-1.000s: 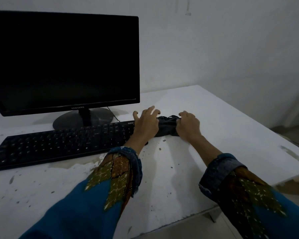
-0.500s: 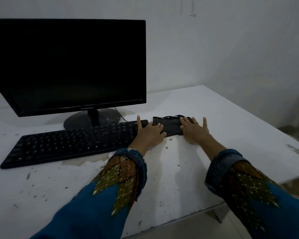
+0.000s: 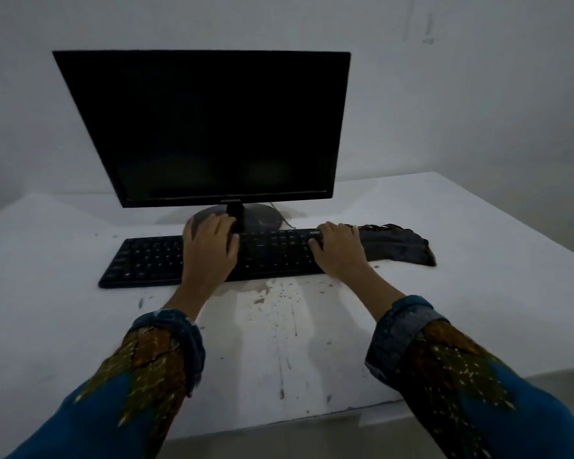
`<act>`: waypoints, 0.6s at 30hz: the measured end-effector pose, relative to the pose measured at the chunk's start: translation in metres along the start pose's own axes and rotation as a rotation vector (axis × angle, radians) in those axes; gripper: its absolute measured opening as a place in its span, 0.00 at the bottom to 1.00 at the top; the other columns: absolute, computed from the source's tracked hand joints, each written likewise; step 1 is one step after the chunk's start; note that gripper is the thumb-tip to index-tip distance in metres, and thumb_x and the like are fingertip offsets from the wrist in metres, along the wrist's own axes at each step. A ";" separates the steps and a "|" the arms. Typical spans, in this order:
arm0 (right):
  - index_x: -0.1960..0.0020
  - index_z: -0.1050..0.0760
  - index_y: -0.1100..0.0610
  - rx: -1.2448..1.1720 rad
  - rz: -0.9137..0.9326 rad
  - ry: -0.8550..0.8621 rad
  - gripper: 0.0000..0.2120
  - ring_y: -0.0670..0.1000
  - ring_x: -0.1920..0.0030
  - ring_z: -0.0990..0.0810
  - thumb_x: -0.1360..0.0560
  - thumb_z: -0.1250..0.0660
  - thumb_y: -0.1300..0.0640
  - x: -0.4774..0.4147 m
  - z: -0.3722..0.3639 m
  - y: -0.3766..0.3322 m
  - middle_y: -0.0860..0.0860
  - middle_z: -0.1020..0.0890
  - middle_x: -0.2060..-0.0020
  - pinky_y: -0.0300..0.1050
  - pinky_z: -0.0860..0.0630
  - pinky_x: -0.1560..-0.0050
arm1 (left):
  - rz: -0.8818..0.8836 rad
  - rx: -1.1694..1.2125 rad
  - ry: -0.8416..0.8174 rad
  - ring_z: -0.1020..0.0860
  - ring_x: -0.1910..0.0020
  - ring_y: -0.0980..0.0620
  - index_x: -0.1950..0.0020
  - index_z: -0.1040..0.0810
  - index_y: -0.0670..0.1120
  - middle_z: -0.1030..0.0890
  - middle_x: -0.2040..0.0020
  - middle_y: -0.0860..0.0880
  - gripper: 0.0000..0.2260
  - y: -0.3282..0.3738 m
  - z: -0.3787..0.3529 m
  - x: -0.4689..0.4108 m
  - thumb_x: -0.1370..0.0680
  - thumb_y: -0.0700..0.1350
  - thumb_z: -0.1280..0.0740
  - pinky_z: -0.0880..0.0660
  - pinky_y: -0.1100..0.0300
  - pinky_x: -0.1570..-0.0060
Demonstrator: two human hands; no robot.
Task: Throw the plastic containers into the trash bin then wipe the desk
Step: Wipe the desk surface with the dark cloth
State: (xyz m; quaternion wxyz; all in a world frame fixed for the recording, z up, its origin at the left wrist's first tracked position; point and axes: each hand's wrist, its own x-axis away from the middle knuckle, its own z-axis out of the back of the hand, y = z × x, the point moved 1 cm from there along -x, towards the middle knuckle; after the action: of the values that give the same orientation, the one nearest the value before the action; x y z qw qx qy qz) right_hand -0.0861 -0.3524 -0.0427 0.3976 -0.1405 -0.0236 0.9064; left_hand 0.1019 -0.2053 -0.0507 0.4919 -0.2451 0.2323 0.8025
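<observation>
Dark, soft crumpled cloth [image 3: 399, 248] lies on the stained white desk [image 3: 279, 342], at 3 o'clock from the black plastic keyboard [image 3: 153, 260]. It looks light and limp, best bunched at its middle. The left hand [image 3: 209, 248] lies spread on the keys. The right hand [image 3: 338, 251] bends over the keyboard's end, grip unclear.

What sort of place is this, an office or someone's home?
Most likely a simple computer workstation, in an office or a home; I cannot tell which. A dark monitor and a black keyboard stand on a stained white desk against a bare wall.
</observation>
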 end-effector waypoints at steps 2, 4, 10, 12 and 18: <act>0.27 0.40 0.56 -0.035 0.000 -0.076 0.26 0.59 0.26 0.41 0.20 0.50 0.43 0.003 -0.011 -0.016 0.56 0.37 0.27 0.59 0.49 0.25 | 0.128 -0.063 -0.089 0.32 0.31 0.44 0.33 0.27 0.47 0.28 0.32 0.44 0.19 -0.031 0.011 0.011 0.21 0.52 0.45 0.49 0.39 0.30; 0.24 0.47 0.52 -0.060 -0.035 -0.184 0.29 0.59 0.24 0.49 0.20 0.53 0.40 0.010 -0.020 -0.024 0.54 0.46 0.23 0.59 0.53 0.25 | 0.274 -0.125 -0.319 0.42 0.25 0.44 0.27 0.36 0.53 0.39 0.25 0.45 0.20 -0.054 0.015 0.021 0.19 0.55 0.47 0.54 0.37 0.30; 0.22 0.54 0.47 -0.018 -0.036 -0.231 0.31 0.56 0.23 0.55 0.21 0.56 0.36 0.029 -0.024 -0.026 0.51 0.53 0.22 0.57 0.56 0.24 | 0.394 -0.080 -0.615 0.54 0.23 0.46 0.24 0.51 0.60 0.53 0.22 0.51 0.24 -0.073 0.026 0.041 0.20 0.61 0.53 0.58 0.37 0.28; 0.23 0.54 0.47 -0.012 -0.037 -0.230 0.31 0.56 0.23 0.55 0.21 0.56 0.36 0.037 -0.024 -0.025 0.51 0.53 0.22 0.57 0.56 0.24 | 0.394 -0.092 -0.637 0.55 0.23 0.46 0.24 0.51 0.60 0.54 0.21 0.51 0.25 -0.071 0.030 0.047 0.20 0.62 0.54 0.59 0.38 0.28; 0.23 0.54 0.47 -0.016 -0.032 -0.235 0.30 0.55 0.23 0.54 0.21 0.54 0.38 0.059 -0.016 -0.028 0.51 0.52 0.22 0.56 0.55 0.24 | 0.356 -0.065 -0.648 0.56 0.23 0.45 0.24 0.53 0.59 0.56 0.21 0.50 0.25 -0.069 0.044 0.068 0.20 0.61 0.54 0.59 0.40 0.27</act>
State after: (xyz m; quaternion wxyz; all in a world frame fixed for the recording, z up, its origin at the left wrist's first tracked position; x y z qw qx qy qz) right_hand -0.0993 -0.2914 -0.0672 0.4053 -0.0360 -0.0796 0.9100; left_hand 0.1303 -0.1038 -0.0680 0.3845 0.0504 0.0778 0.9185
